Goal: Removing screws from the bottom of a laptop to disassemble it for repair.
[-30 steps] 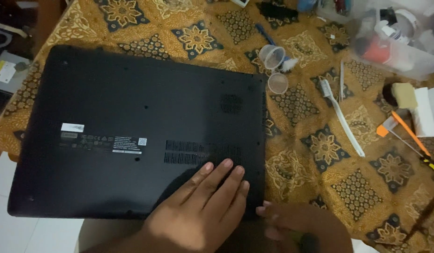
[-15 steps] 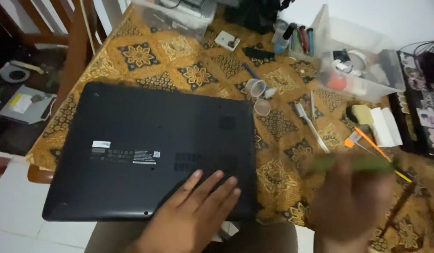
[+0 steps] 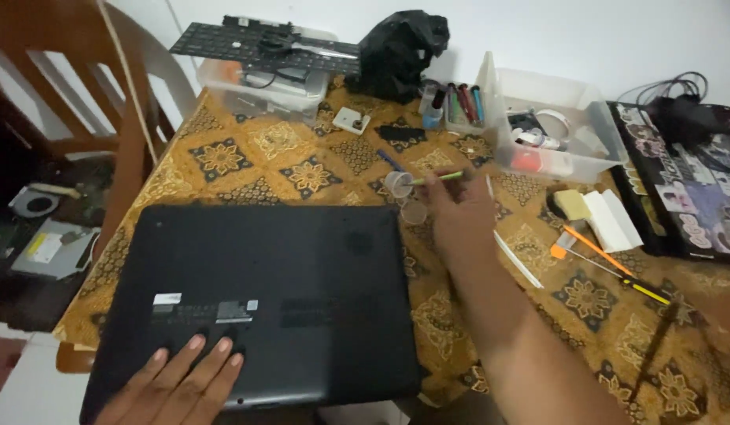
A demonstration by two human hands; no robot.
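Reaching farther across the counter than a moment ago, the right hand now pinches a thin green tool at a small clear cup. At left, the left hand lies flat, fingers spread, on the overturned black laptop near its front edge.

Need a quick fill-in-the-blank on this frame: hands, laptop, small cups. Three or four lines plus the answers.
1. The left hand rests flat on the upturned black ____.
2. The right hand holds a slim ____-coloured tool by the small clear cups.
3. The table is covered by a patterned ____ in gold and brown.
4. On the clear tub at the far edge lies a loose black ____.

Missing words: laptop; green; cloth; keyboard
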